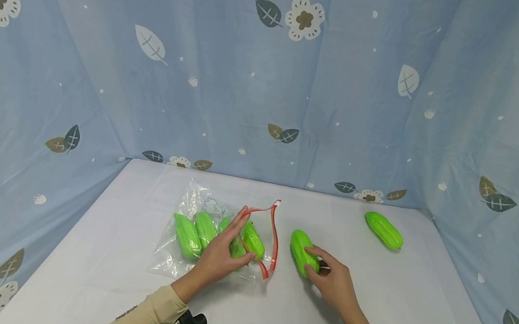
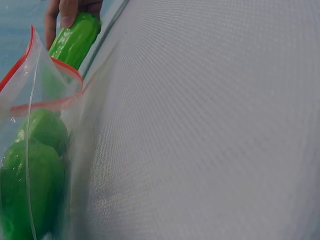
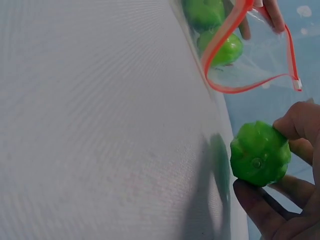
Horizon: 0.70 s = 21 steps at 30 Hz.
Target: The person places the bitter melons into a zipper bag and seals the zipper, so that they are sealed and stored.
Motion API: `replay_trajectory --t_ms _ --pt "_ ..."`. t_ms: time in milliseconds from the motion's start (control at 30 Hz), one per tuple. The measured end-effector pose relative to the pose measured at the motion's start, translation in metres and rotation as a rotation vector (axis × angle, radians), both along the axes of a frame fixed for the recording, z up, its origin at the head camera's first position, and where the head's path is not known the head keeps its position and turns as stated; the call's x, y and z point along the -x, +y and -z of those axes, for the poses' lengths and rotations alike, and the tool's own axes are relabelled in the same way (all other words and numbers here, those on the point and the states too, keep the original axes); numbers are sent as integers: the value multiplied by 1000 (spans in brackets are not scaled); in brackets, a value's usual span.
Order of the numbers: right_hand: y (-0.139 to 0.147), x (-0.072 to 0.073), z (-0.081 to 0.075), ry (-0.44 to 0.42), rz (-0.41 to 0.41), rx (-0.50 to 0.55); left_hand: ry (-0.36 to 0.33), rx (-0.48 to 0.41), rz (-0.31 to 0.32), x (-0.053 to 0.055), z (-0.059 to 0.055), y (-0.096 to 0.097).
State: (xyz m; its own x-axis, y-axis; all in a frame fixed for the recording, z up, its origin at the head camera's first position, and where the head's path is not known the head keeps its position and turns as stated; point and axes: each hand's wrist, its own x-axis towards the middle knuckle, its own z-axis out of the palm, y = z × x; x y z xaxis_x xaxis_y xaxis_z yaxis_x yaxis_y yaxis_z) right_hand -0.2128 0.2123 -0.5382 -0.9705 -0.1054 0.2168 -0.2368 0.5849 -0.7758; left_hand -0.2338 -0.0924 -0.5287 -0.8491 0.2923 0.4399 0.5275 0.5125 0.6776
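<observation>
My right hand [image 1: 335, 279] holds a bright green, ridged cucumber [image 1: 300, 250] between thumb and fingers, right of the bag's mouth. The right wrist view shows the round end of this cucumber [image 3: 260, 154] apart from the bag. A clear zip bag [image 1: 164, 261] with a red seal strip [image 1: 275, 246] lies to the left, several green cucumbers [image 1: 187, 236] inside. At the bag's mouth, my left hand [image 1: 222, 254] touches the rim with fingers and thumb spread wide, and the mouth gapes toward the right. The film and hand partly cover the cucumbers inside.
Another green cucumber [image 1: 384, 230] lies at the back right of the white table [image 1: 112, 286]. A blue patterned curtain [image 1: 232, 82] encloses the back and sides. Black devices [image 1: 193, 323] are worn at both wrists.
</observation>
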Motion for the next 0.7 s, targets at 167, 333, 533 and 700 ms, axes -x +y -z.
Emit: replay_trajectory --t_ms 167,333,533,700 --pt "-1 -1 -2 40 -36 9 -21 -4 3 -1 -1 0" --pt "-3 -2 -6 80 -105 50 -25 4 -4 -1 -3 1" --pt "-4 -4 -5 107 -151 77 -27 3 1 0 -2 0" --pt "-5 -5 -6 139 -196 96 -17 0 3 0 0 0"
